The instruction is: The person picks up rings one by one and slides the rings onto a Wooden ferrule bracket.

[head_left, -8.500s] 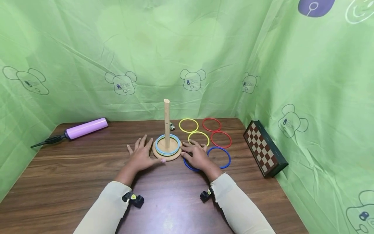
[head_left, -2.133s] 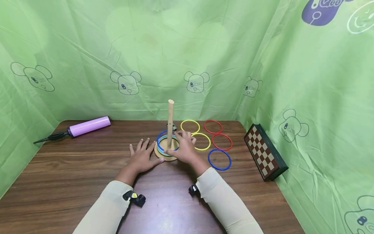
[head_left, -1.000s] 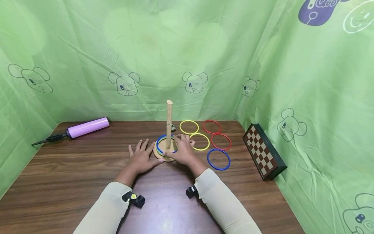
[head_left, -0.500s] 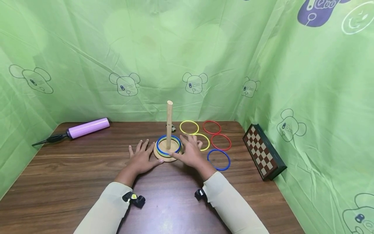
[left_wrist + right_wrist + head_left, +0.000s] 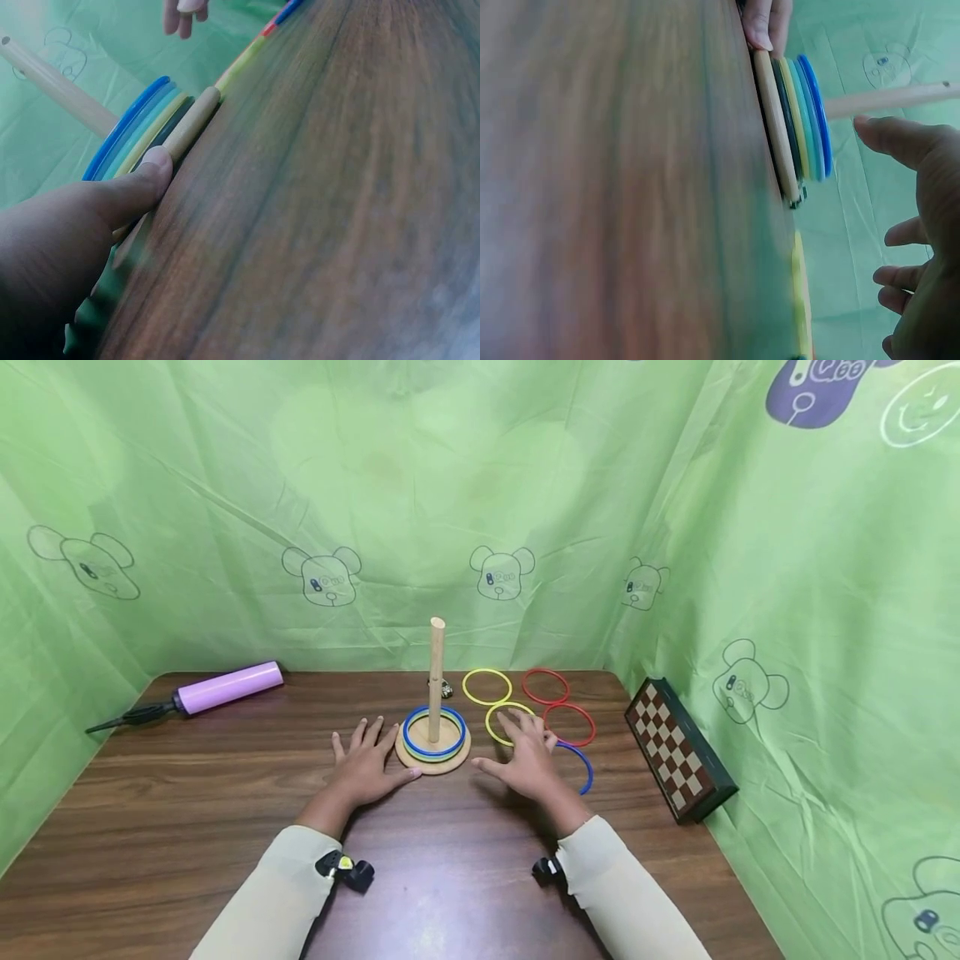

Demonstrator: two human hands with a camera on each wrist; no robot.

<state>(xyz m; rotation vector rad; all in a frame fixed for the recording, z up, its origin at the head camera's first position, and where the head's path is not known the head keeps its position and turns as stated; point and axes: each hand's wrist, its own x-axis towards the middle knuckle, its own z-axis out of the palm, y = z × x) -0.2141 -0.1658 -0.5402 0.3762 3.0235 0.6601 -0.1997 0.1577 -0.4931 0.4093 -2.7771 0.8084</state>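
Ring stand (image 5: 437, 689), upright on the brown table (image 5: 435, 860) between both hands | left hand (image 5: 363, 770): fingers spread, thumb touching base | right hand (image 5: 531, 766): raised, fingers relaxed, holding nothing | base (image 5: 435, 768): round, pale wood | stacked rings (image 5: 808, 120), bottom up: dark, yellow, teal, light blue, deep blue | pole: plain, round | beyond: loose yellow ring (image 5: 465, 693)

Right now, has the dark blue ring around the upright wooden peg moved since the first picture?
Yes, leftward: against the upright wooden peg, the thin dark blue ring has gone from the brown tabletop right of the peg to around it.
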